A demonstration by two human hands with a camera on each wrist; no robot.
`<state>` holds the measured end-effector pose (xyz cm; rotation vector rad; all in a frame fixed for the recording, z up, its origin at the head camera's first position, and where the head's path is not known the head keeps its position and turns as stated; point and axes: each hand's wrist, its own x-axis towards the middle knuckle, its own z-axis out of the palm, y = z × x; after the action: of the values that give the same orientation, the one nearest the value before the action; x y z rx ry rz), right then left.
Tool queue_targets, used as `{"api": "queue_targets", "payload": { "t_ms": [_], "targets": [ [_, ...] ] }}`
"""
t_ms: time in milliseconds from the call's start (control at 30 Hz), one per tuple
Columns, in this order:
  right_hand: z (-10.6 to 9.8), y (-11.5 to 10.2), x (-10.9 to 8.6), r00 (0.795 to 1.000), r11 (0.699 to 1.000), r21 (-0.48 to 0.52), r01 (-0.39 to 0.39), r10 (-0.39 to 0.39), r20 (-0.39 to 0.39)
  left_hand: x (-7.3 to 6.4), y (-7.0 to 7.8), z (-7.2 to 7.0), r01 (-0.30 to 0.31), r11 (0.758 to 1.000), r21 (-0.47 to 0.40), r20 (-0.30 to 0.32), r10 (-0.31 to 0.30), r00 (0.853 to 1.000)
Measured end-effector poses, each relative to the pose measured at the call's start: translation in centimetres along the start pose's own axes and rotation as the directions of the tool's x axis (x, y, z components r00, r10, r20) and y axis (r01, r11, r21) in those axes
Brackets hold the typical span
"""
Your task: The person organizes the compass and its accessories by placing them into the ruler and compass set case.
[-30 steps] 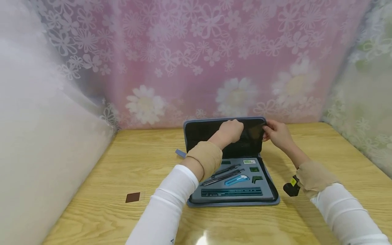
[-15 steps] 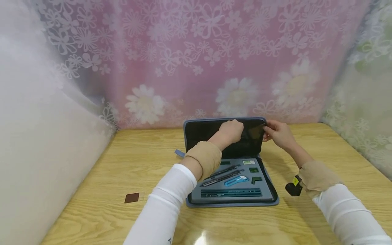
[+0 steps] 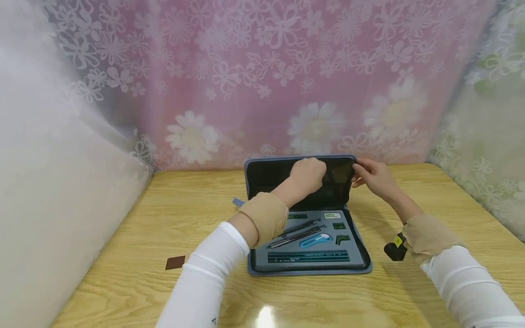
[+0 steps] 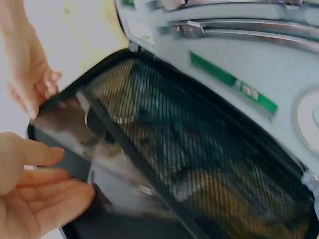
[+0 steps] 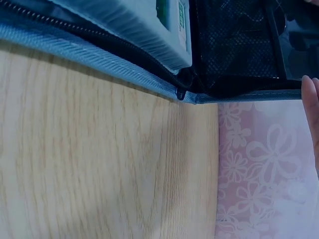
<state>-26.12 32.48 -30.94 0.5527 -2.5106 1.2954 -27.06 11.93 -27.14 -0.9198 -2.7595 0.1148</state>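
A blue zip case lies unfolded, its lid [image 3: 266, 175] raised at the back with a black mesh pocket [image 4: 164, 134] inside. My left hand [image 3: 308, 175] is in front of the lid; in the left wrist view its thumb and fingers are apart, fingertips over a clear sheet [image 4: 117, 181] sticking out of the pocket. My right hand [image 3: 375, 180] pinches the lid's right upper corner between thumb and fingers. The grey tray [image 3: 262, 260] of the case holds dark green pencils [image 3: 307, 256], a blue craft knife [image 3: 315, 240], a boxed eraser [image 3: 332, 216] and slim black metal tools [image 3: 296, 238].
The case stands on a wood-grain table [image 3: 123, 255] before a pink flowered curtain [image 3: 246, 82]. A small dark red rectangle [image 3: 175, 263] lies left of my left sleeve. A black and yellow device [image 3: 395, 248] sits at my right wrist. A blue tab [image 3: 238, 202] sticks out at the hinge.
My left forearm has shifted slightly left and now overlaps the area beside the dark red rectangle. Both hands stay at the raised lid, and the case stands as before.
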Motion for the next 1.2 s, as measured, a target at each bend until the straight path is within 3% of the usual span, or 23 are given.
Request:
{"api": "queue_targets", "payload": {
  "t_ms": [133,267,500,600,733,867,933,1000,1067,1200],
  "targets": [
    [0.0,-1.2,-0.2,1.000,0.999,-0.031,0.017,-0.018,-0.022,-0.4,-0.9,-0.1,-0.005,1.000,-0.017,0.029,0.005,1.000],
    [0.0,-0.2,0.0,0.999,0.999,-0.045,0.010,-0.012,-0.047,-0.9,-1.2,0.2,-0.026,0.999,-0.038,0.026,0.027,0.999],
    [0.1,2.3,0.6,0.998,0.996,-0.085,-0.038,0.033,-0.062,-1.4,-1.7,0.4,-0.064,0.998,-0.014,-0.024,0.064,0.998],
    [0.1,2.5,0.5,0.998,0.995,-0.093,-0.041,0.035,-0.056,-1.7,-2.4,0.3,-0.097,0.995,0.011,-0.095,0.098,0.991],
    [0.1,2.4,0.6,0.998,0.993,-0.110,-0.033,0.026,-0.066,-2.3,-3.8,-0.1,-0.136,0.990,0.021,-0.245,0.137,0.960],
    [0.2,2.4,0.7,0.996,0.993,-0.120,-0.020,0.010,-0.087,-2.6,-5.5,-0.7,-0.179,0.983,0.033,-0.388,0.177,0.904],
    [0.3,2.4,0.6,0.996,0.994,-0.111,-0.018,0.007,-0.093,-2.7,-6.5,-0.8,-0.169,0.984,0.065,-0.462,0.179,0.868],
    [0.4,2.4,0.6,0.994,0.993,-0.117,0.007,-0.019,-0.104,-2.9,-7.4,-0.9,-0.122,0.989,0.087,-0.498,0.149,0.854],
    [0.5,2.5,0.7,0.992,0.988,-0.149,0.043,-0.061,-0.114,-3.0,-8.4,-0.9,-0.062,0.994,0.091,-0.485,0.099,0.869],
    [0.6,2.4,0.9,0.972,0.944,-0.295,0.148,-0.194,-0.133,-3.4,-9.7,-0.9,-0.004,0.997,0.078,-0.328,0.029,0.944]
  ]
}}
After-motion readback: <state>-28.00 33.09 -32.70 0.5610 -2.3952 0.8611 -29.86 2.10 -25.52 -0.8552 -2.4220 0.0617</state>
